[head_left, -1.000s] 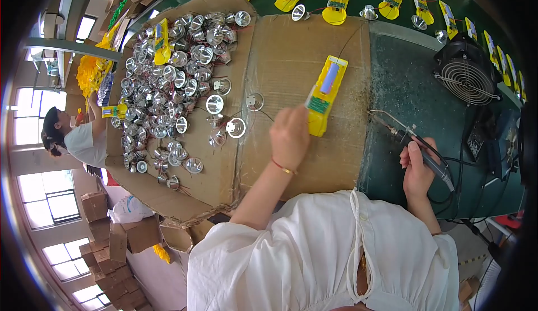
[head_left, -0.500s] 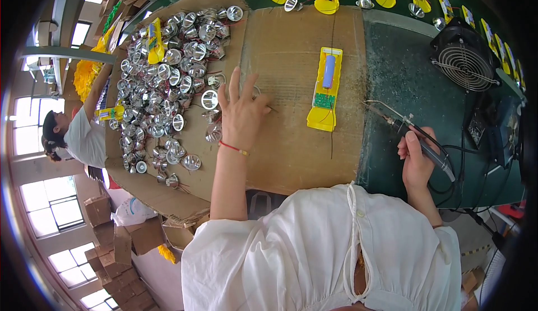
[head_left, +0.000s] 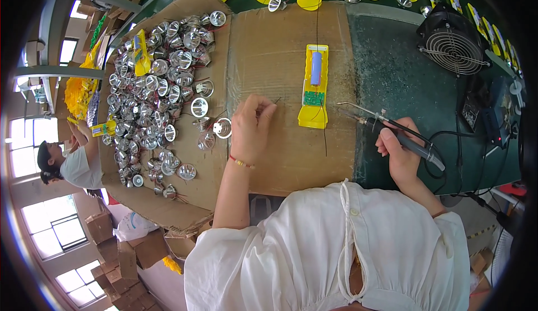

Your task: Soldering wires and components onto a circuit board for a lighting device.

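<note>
My left hand [head_left: 251, 127] hovers over the cardboard with its fingers pinched together; a thin dark wire [head_left: 278, 100] pokes out from the fingertips. Right beside its wrist side sits a shiny reflector cup [head_left: 222, 128], partly covered by the hand; whether the wire belongs to it I cannot tell. A soldering iron [head_left: 413, 144] with a thin metal guide tube is gripped in my right hand [head_left: 399, 151], its tip pointing left. Between the hands lies a yellow housing [head_left: 312, 117] holding a blue cylindrical battery [head_left: 316, 69] and a green circuit board [head_left: 313, 98], with dark wires trailing.
A cardboard tray [head_left: 168, 213] on the left holds a heap of reflector cups [head_left: 148, 106] and a few yellow housings. More yellow housings [head_left: 309, 0] line the far edge. At right stand a black fan [head_left: 453, 50] and cables. Another person [head_left: 81, 162] is at far left.
My left hand has closed from spread fingers into a pinch and drawn slightly nearer, and a reflector cup now shows beside it. The view has shifted a little; my right hand still holds the soldering iron.
</note>
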